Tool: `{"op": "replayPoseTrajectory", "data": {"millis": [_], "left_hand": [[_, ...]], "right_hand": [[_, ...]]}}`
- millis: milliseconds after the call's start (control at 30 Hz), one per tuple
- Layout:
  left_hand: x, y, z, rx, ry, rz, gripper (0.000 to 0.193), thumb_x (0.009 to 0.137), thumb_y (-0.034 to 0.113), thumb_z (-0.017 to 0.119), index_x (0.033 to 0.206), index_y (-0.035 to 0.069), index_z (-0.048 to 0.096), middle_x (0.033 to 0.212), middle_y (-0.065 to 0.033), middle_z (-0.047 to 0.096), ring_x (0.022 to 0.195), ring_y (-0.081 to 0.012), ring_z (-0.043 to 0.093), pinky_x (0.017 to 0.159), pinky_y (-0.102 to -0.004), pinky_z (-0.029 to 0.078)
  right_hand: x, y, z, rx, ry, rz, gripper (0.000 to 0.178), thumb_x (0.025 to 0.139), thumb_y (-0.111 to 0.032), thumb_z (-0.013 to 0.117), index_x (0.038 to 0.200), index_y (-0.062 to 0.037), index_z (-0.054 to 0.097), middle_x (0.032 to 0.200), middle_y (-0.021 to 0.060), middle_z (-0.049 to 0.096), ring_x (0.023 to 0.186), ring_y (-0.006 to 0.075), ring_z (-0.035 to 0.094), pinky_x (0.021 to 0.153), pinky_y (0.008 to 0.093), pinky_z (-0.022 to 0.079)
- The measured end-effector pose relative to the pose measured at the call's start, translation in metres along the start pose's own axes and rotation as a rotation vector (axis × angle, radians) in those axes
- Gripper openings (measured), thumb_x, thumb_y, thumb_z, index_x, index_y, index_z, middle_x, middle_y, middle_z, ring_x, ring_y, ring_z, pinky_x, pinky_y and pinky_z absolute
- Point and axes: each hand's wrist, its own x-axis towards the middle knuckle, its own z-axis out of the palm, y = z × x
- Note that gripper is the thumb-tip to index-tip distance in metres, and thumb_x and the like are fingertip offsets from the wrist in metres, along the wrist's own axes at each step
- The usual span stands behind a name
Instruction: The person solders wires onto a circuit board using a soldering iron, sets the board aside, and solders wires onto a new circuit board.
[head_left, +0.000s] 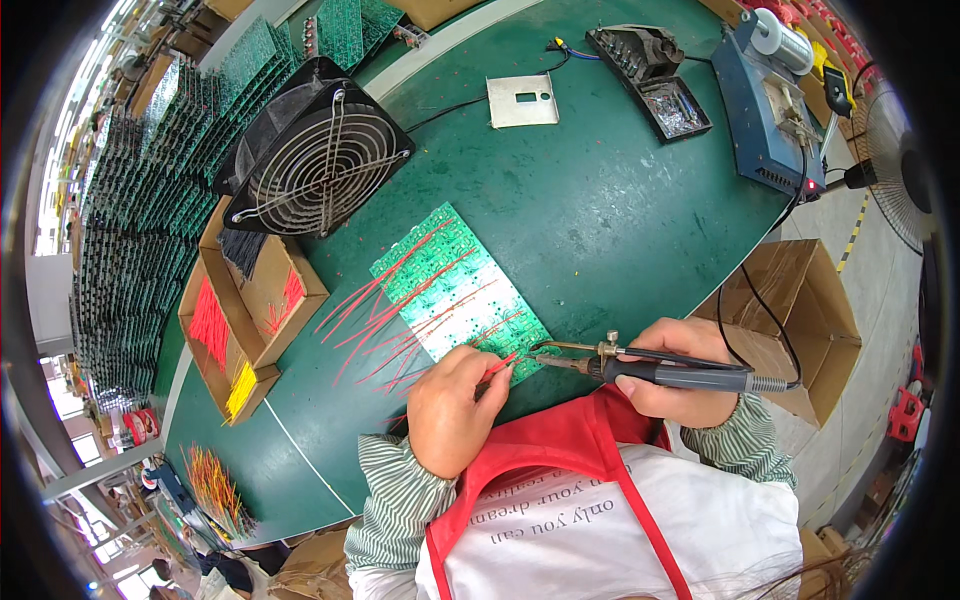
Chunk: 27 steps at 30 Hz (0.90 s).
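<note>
A green circuit board panel [463,292] lies flat on the green table before me, with several red wires [385,312] attached in rows and trailing off its left side. My left hand [455,405] is closed in a pinch on a red wire [503,364] at the board's near edge. In my right hand [680,375] is a grey soldering iron [665,374] with a thin metal feed tube alongside it. Its tip points left and meets the near corner of the board, close to my left fingertips. Whether the tip touches the wire is too small to tell.
A black fan [320,150] stands behind cardboard trays [262,330] of red, yellow and dark wires. Stacked circuit boards [140,200] line the left. At the far right are a soldering stand [655,80], a blue solder feeder [765,110] and a cardboard box [800,320].
</note>
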Motion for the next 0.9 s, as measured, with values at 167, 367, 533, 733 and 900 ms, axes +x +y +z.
{"op": "replayPoseTrajectory", "data": {"millis": [167,367,533,733,900], "left_hand": [[0.000,0.002,-0.003,-0.010,-0.017,-0.025,0.011,0.077,0.007,0.071,0.083,0.001,0.065,0.074,-0.0081,0.060,0.054,-0.0171,0.054,0.051,-0.0288,0.043],[0.002,-0.008,-0.044,0.255,0.229,-0.067,0.008,0.079,0.008,0.069,0.084,0.004,0.065,0.079,-0.0105,0.064,0.067,-0.0272,0.062,0.059,-0.0359,0.048],[0.005,0.007,-0.035,0.209,0.173,0.021,0.007,0.080,0.006,0.069,0.086,0.003,0.067,0.075,-0.0093,0.065,0.060,-0.0179,0.061,0.054,-0.0297,0.047],[0.015,0.015,0.004,0.000,-0.040,0.024,0.009,0.079,0.007,0.070,0.080,0.002,0.063,0.070,-0.0082,0.059,0.056,-0.0191,0.057,0.051,-0.0299,0.044],[0.019,0.013,0.009,-0.037,-0.073,0.000,0.009,0.079,0.009,0.069,0.080,0.004,0.061,0.073,-0.0085,0.060,0.063,-0.0256,0.061,0.055,-0.0350,0.047]], "right_hand": [[-0.001,0.002,-0.003,-0.008,0.044,-0.048,0.016,0.071,-0.010,0.073,0.077,-0.0014,0.061,0.059,0.0037,0.061,0.049,0.0107,0.057,0.047,0.0242,0.043],[-0.005,0.002,-0.009,-0.037,0.043,-0.027,0.016,0.071,-0.010,0.073,0.078,-0.0016,0.061,0.059,0.0036,0.061,0.049,0.0105,0.057,0.047,0.0238,0.043],[-0.007,0.005,-0.013,-0.025,0.052,-0.022,0.016,0.072,-0.010,0.073,0.078,-0.0014,0.061,0.059,0.0037,0.061,0.049,0.0108,0.057,0.047,0.0237,0.044],[-0.008,0.003,-0.018,-0.043,0.076,-0.032,0.016,0.072,-0.011,0.073,0.079,-0.0015,0.061,0.060,0.0040,0.062,0.049,0.0116,0.058,0.048,0.0239,0.045],[-0.009,0.006,-0.018,-0.023,0.068,-0.007,0.016,0.072,-0.011,0.072,0.079,-0.0016,0.061,0.060,0.0040,0.062,0.049,0.0114,0.058,0.048,0.0243,0.046]]}}
